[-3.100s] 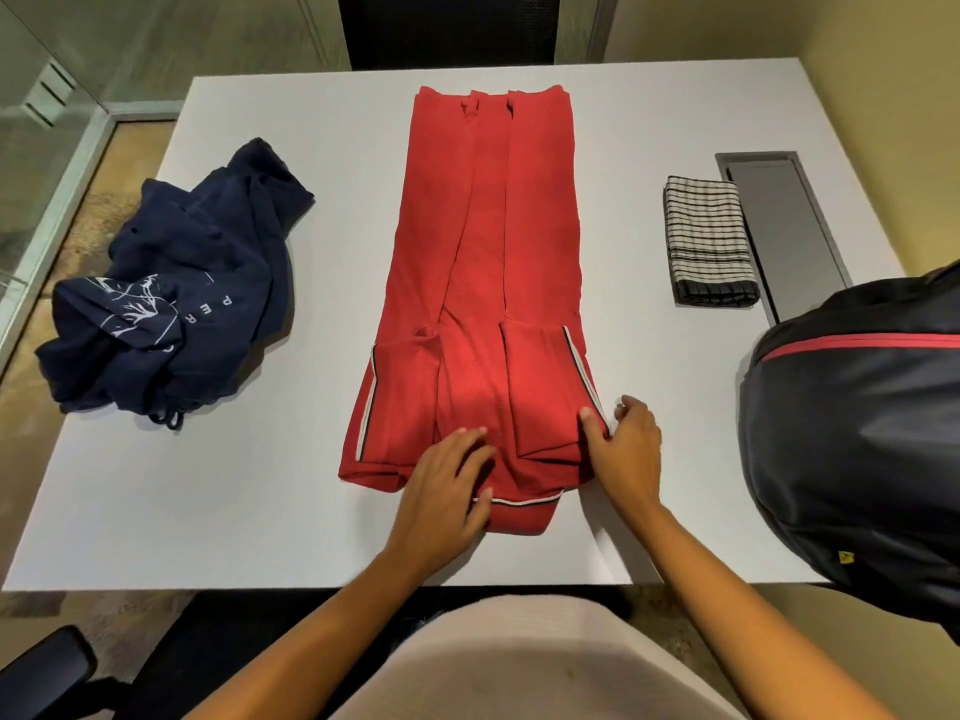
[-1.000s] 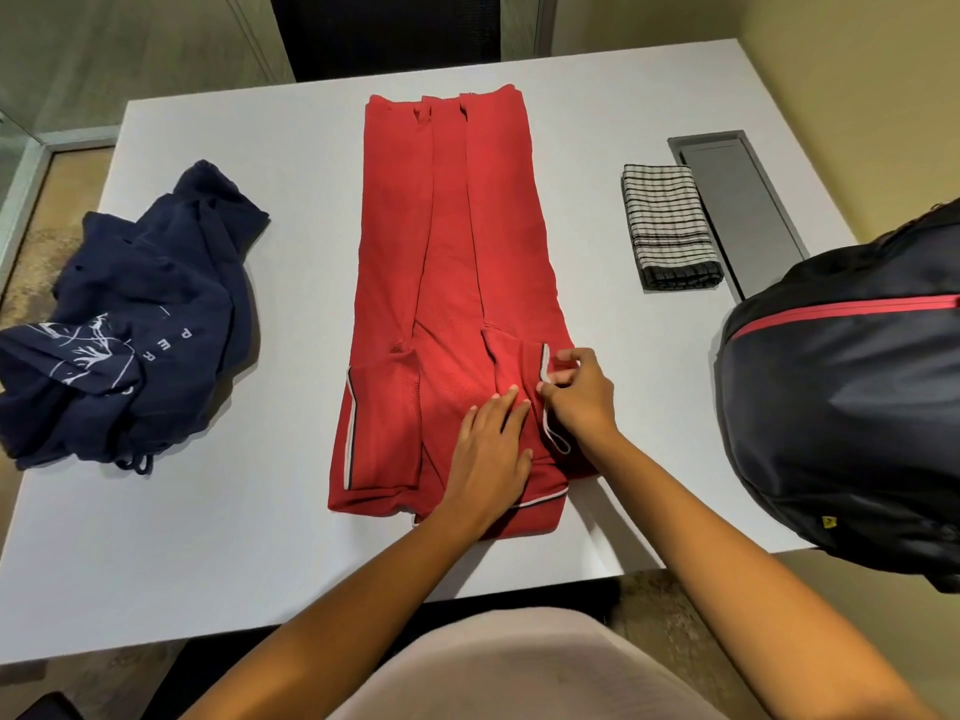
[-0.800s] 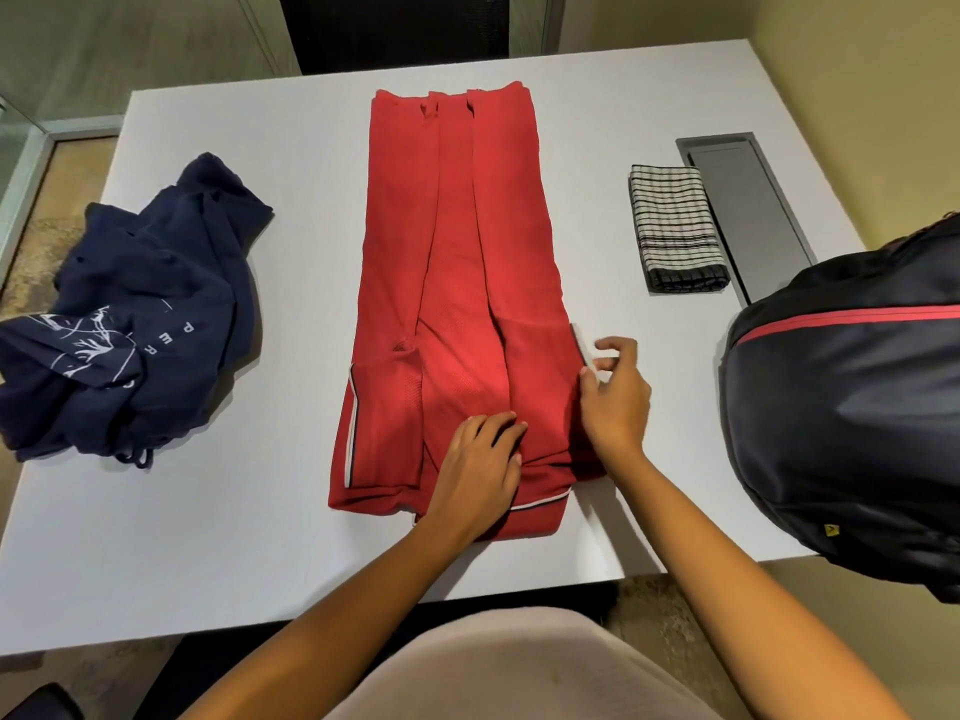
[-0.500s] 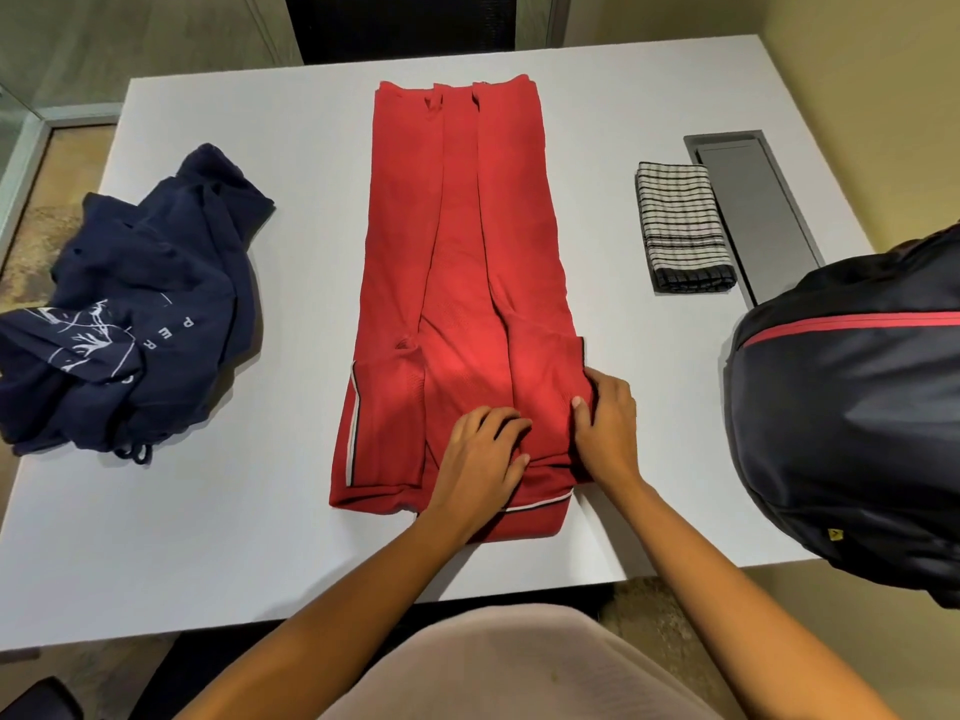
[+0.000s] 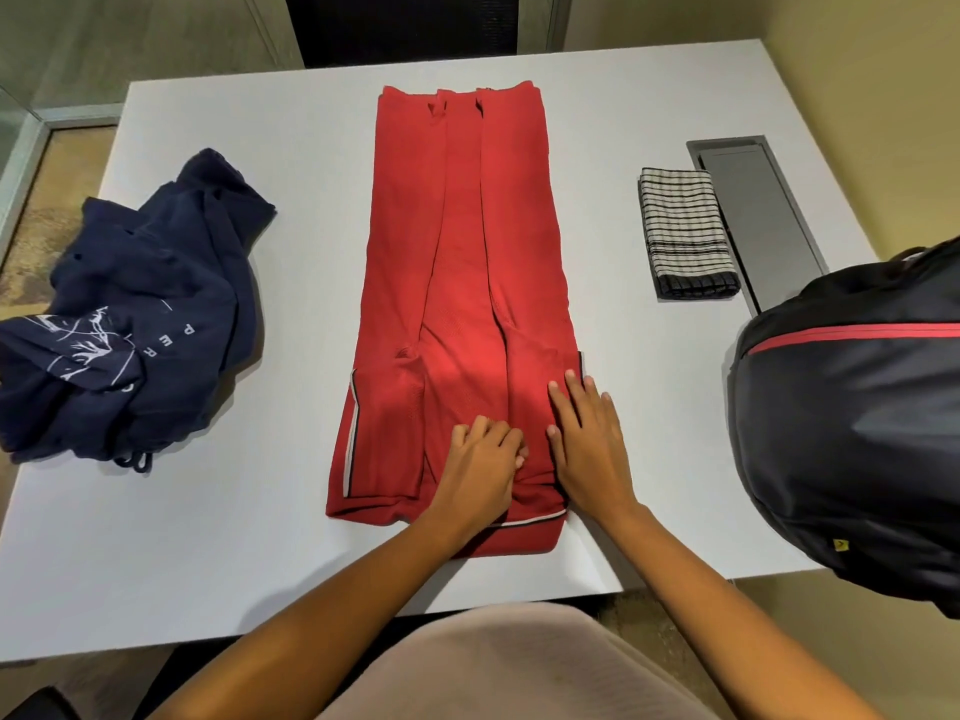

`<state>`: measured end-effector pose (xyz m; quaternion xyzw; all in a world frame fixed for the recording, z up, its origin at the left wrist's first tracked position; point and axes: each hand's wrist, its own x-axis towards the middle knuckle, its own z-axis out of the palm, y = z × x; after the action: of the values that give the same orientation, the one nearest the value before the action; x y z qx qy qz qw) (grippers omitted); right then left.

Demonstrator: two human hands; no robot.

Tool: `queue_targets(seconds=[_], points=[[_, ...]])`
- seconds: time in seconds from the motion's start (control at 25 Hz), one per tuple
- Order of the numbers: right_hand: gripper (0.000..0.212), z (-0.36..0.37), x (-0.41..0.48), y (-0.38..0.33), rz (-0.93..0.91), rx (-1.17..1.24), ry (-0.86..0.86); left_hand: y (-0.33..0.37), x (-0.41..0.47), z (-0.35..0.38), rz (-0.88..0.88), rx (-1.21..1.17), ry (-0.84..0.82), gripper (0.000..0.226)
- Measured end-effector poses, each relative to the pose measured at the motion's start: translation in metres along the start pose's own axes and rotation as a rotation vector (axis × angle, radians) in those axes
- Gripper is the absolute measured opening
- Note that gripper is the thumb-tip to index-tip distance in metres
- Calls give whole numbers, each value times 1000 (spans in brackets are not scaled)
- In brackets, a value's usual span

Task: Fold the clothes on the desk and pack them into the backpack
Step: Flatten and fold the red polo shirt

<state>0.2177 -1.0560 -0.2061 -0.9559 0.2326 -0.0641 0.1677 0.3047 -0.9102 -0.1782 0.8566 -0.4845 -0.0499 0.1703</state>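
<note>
A red shirt (image 5: 467, 262) lies lengthwise in the middle of the white desk (image 5: 218, 537), both sides folded inward into a long strip. My right hand (image 5: 589, 433) presses flat on its near right fold, fingers straight. Just left of it, my left hand (image 5: 480, 467) rests on the shirt's near middle with fingers bent against the cloth. A crumpled navy garment (image 5: 135, 304) with white print sits at the desk's left. A folded checked cloth (image 5: 685, 233) lies at the right. The black backpack (image 5: 852, 423) with a red stripe stands at the right edge.
A grey cable hatch (image 5: 763, 220) is set into the desk beside the checked cloth. A dark chair back (image 5: 400, 23) stands beyond the far edge. Glass partition and floor show at the left.
My right hand let go of the striped sleeve edge it was pinching, then came down flat on the right fold. My left hand stayed on the shirt's near middle.
</note>
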Motion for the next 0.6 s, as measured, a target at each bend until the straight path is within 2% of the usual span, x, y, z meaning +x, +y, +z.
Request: queue_targets(seconds=[0.04,0.16,0.24,0.36,0.6], points=[[53,3,-1,2,-2,-42,-41,-7,-3,-5,-42,-30,34,15],[56,5,3,-6,-33,-55,-68,-46,-12,-14,-284,-97,126,43],[55,10,7,-15,-148,-102,-113,-80,-26,-10,-364,-17,46,57],[55,18,10,-14,-215,-201,-170,-117,-46,-5,-324,124,-119,63],[55,12,11,4,-257,-234,-163,-151,-56,-20,-249,228,-141,61]])
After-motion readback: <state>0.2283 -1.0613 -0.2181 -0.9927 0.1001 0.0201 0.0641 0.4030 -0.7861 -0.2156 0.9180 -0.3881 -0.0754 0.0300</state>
